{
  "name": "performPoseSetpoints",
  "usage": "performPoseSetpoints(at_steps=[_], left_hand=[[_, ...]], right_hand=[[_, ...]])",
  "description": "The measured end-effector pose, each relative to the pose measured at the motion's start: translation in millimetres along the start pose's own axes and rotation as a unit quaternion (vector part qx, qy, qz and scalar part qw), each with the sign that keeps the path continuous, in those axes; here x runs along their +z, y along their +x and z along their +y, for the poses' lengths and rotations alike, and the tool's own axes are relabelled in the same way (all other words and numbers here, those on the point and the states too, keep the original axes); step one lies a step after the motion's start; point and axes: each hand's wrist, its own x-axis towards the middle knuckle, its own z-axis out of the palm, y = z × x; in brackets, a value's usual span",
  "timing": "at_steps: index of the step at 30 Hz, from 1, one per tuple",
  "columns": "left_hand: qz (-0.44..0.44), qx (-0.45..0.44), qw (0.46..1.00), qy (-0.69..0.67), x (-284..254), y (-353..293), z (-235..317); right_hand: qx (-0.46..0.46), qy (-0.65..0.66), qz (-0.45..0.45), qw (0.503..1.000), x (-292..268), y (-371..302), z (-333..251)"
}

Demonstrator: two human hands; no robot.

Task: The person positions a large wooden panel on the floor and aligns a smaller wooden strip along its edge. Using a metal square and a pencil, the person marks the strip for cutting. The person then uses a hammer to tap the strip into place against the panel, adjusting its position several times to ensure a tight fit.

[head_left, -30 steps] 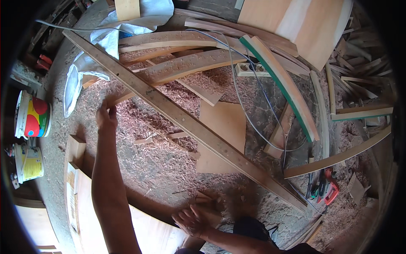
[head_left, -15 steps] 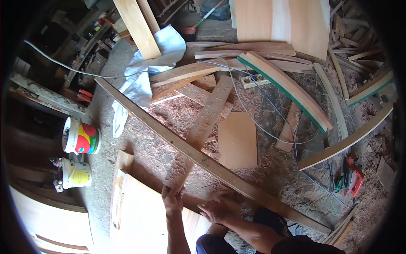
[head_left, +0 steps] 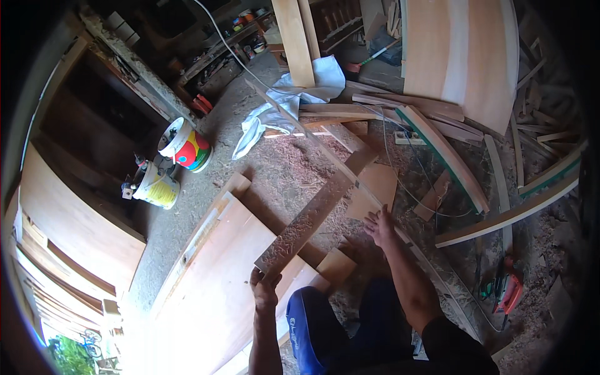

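Observation:
My left hand (head_left: 265, 289) is closed on the near end of a flat wooden board (head_left: 309, 228) strewn with shavings. The board slants away to the right, and its far part crosses a long narrow wooden strip (head_left: 312, 139). Over that strip, my right hand (head_left: 381, 229) reaches out with its fingers apart. Whether it touches the strip I cannot tell. Beneath the board's near end lies a pale wooden panel (head_left: 240, 250). A square brown sheet (head_left: 375, 187) rests on the floor beyond my right hand.
Two buckets (head_left: 187, 150) stand at the left. Curved wooden pieces (head_left: 447, 159), some green-edged, lie at the right near a power strip (head_left: 409, 139) and loose cables. A red-handled tool (head_left: 511, 292) is at the lower right. Wood shavings cover much of the floor (head_left: 306, 165).
The view has swung toward the left. My right hand has moved away from beside my left hand, out to the long strip. My left hand still holds the board's end.

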Motion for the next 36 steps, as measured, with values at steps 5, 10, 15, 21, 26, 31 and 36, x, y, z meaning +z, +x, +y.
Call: performPoseSetpoints(at_steps=[5,10,15,21,26,31,36], left_hand=[[0.04,0.265,0.927,0.263,-37,-91,31],[-0.109,0.444,0.719,0.523,-4,-181,43],[-0.13,0.341,0.721,0.589,-49,-241,0],[-0.246,0.098,0.812,0.521,-38,-280,-9],[-0.106,0.225,0.838,0.485,-14,-236,-32],[-0.144,0.183,0.955,0.185,-48,-167,-12],[-0.239,0.134,0.94,0.205,-101,-161,83]], right_hand=[[0.075,-0.129,-0.054,0.987,30,-21,18],[0.126,0.098,-0.174,0.972,90,-93,109],[0.039,0.036,-0.13,0.99,102,-159,137],[-0.095,-0.218,-0.11,0.965,124,-198,118],[-0.275,-0.204,-0.186,0.921,180,-231,113],[-0.392,-0.237,-0.14,0.878,209,-248,115],[-0.188,-0.133,-0.324,0.918,235,-251,45]])
